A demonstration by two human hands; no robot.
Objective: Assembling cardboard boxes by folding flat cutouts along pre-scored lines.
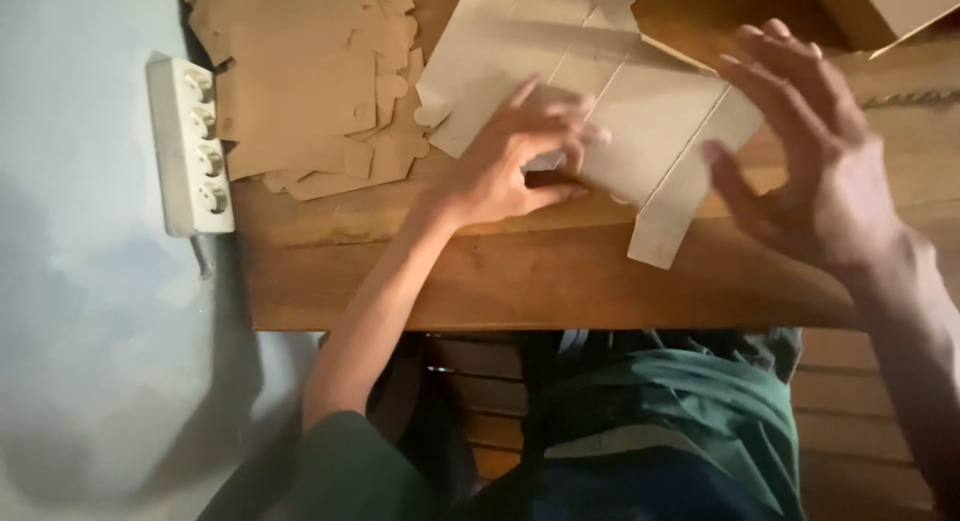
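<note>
green-clothed lap nearest, below the wooden surface (480,281). left hand (515,166) pressing flat on the die-cut cardboard blank (640,101), fingers spread and closed on nothing — likely pinning it steady. right hand (810,151) hovering open beside its right edge. blank's long axis diagonal, one flap overhanging the near edge. stack of blanks (300,81) and power strip (190,146) further left.

- One head-worn view only, aimed steeply down over the brown wooden table (420,271).
- Close range: the flat tan cardboard sheet (640,111) is seen near the top, the lap below.
</note>
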